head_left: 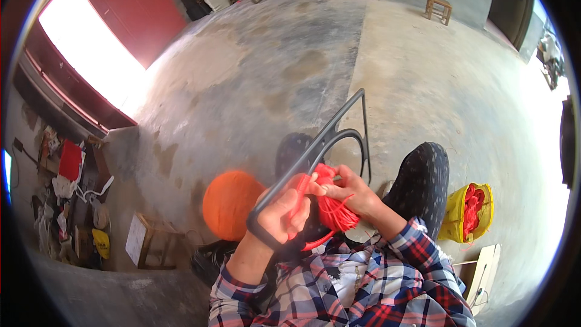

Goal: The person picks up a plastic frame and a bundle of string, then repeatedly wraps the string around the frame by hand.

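Observation:
Both my hands work close together in front of my lap on red cord. My left hand [284,215] reaches through a dark, long, narrow frame [324,139] with a curved inner loop, its fingers closed round a red strand. Against the fingers of the left, my right hand [356,192] pinches the top of a bundle of red cord [338,213]. Loose cut-looking ends of the bundle hang below the right fingers. One red loop curves under the frame near my shirt. The frame slants up and away from my left wrist.
A yellow bag [451,227] holding more red cord stands right of my knee. An orange round object [230,206] is close on my left, with a small wooden stool [151,242] beyond it. A pale board [484,272] leans at lower right. Another stool [438,9] stands far right.

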A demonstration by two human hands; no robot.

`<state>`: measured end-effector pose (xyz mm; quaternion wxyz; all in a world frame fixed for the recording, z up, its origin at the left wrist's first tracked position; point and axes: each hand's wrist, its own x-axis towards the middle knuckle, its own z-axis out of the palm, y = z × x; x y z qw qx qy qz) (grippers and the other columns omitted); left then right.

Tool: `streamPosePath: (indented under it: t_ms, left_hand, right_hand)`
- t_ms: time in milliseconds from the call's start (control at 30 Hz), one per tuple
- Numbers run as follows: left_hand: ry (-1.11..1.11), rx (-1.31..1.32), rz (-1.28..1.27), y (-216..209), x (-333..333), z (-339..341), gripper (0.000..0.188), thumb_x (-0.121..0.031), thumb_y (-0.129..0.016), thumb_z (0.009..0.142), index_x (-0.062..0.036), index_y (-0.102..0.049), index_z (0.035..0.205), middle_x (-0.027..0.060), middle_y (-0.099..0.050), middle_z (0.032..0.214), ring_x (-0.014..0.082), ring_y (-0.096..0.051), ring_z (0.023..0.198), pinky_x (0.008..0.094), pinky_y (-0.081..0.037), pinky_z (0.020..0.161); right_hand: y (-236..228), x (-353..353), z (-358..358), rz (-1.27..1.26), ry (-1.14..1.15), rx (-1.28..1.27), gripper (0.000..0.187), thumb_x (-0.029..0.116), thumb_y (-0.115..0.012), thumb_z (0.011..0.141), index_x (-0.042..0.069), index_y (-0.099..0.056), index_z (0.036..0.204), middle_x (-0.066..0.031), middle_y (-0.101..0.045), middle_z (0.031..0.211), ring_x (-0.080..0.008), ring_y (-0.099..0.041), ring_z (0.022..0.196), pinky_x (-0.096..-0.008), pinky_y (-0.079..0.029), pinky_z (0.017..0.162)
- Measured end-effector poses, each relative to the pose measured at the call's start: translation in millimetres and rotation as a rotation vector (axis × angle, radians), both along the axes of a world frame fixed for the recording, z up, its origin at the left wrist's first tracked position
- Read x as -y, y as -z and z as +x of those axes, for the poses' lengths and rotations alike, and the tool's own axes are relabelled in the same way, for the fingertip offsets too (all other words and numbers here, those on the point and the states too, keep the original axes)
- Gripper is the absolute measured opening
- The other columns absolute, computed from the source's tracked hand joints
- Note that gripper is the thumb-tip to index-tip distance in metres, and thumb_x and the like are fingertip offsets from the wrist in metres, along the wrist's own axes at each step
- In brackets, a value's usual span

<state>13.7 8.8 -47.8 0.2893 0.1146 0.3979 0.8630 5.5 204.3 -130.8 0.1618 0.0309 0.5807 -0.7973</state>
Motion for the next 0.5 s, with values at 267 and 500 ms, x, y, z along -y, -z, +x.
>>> streamPosePath:
  t_ms: [267, 500]
  left_hand:
    - [0.148, 0.216, 0.122, -18, -35, 22, 0.066, -0.048, -0.033, 0.097, 0.0135, -0.053, 0.107, 0.0192, -0.058, 0.079, 0.0173, -0.052, 0.049, 0.0241, -0.037, 0.041]
    - [0.219, 0.199, 0.286, 9, -36, 16, 0.058, -0.038, -0.05, 0.09, 0.0068, -0.045, 0.126, 0.0225, -0.058, 0.108, 0.0277, -0.061, 0.096, 0.0285, -0.052, 0.067]
  right_hand:
    - [-69, -6, -39, -0.455, -0.386, -0.469, 0.022, 0.022, -0.065, 0.091, 0.001, -0.068, 0.096, -0.0128, -0.06, 0.117, -0.0194, -0.054, 0.111, -0.0344, -0.043, 0.095]
    - [-84, -10, -35, -0.218, -0.282, -0.654, 0.033, 0.018, -0.067, 0.088, 0.0, -0.064, 0.115, -0.0129, -0.059, 0.122, -0.0194, -0.053, 0.112, -0.0355, -0.042, 0.097]
